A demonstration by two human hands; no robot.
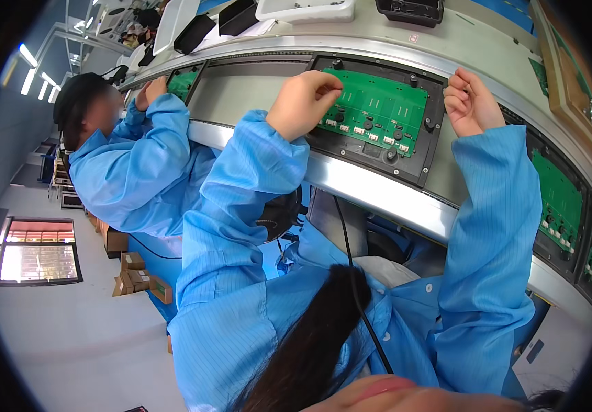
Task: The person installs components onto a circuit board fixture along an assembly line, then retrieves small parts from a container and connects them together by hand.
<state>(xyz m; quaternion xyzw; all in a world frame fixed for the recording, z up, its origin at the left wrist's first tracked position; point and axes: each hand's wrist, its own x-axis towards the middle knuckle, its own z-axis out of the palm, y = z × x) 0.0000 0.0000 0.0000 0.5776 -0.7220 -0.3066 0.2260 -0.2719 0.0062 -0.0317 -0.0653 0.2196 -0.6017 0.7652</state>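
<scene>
A green circuit board [378,103] lies in a black carrier frame [409,165] on the conveyor line in front of me. White connectors and small dark parts stand along the board's near side. My left hand [305,103] hangs over the board's left end, thumb and fingertips pinched together; whatever may be between them is too small to make out. Just right of the frame, my right hand [471,103] is raised with its fingers curled in toward the thumb. Its fingertips also hide whether they hold anything.
The conveyor's metal rail [378,196] runs along my side. More boards in carriers [557,199] sit to the right. A co-worker in a blue coat [138,165] handles another board [184,81] at left. Beyond the line stand a white tray [303,12] and a black bin [412,10].
</scene>
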